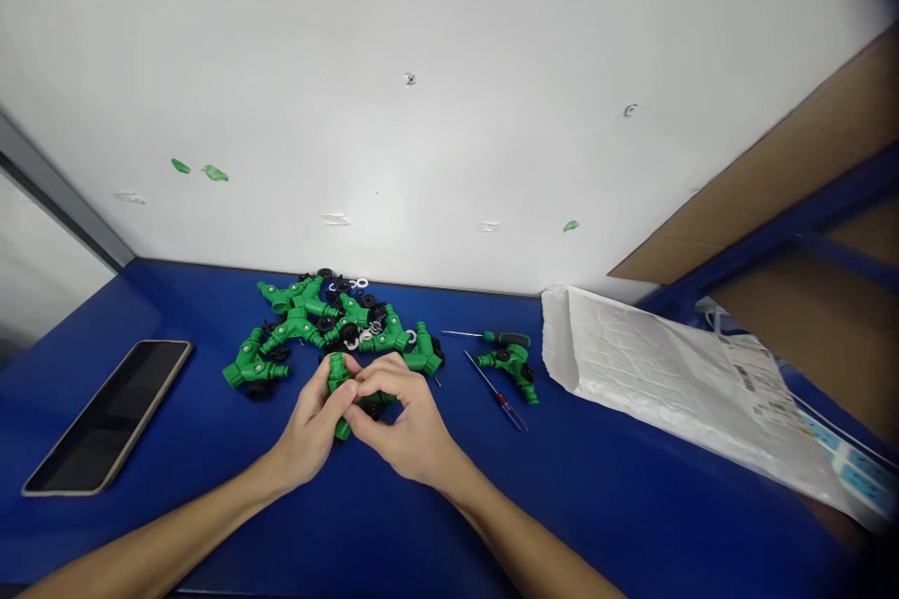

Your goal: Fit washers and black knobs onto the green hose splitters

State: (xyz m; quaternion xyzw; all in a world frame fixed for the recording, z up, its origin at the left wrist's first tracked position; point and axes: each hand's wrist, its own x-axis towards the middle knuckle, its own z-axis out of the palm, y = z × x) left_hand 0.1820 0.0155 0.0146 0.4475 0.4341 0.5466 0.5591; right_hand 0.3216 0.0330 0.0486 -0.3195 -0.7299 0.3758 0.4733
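Between my two hands is a green plastic Y-shaped hose connector [338, 369], partly hidden by my fingers. My left hand [310, 421] is closed around its left side, thumb pressed on the front. The fingers of my right hand [404, 412] are pinched together against the connector's right side; whether they hold a small part there cannot be made out. Just beyond my hands lies a pile of similar green connectors [299, 326], mixed with black round parts [369, 301] and white rings [361, 283]. One more green connector [516, 365] lies to the right.
A green-and-black screwdriver [507, 338] and a thinner screwdriver with a clear red handle [507, 408] lie right of my hands. Farther right is a white plastic mailer bag [653, 374]. A phone [112, 416] lies at the left on the blue table [295, 543]. A white wall [449, 140] stands behind.
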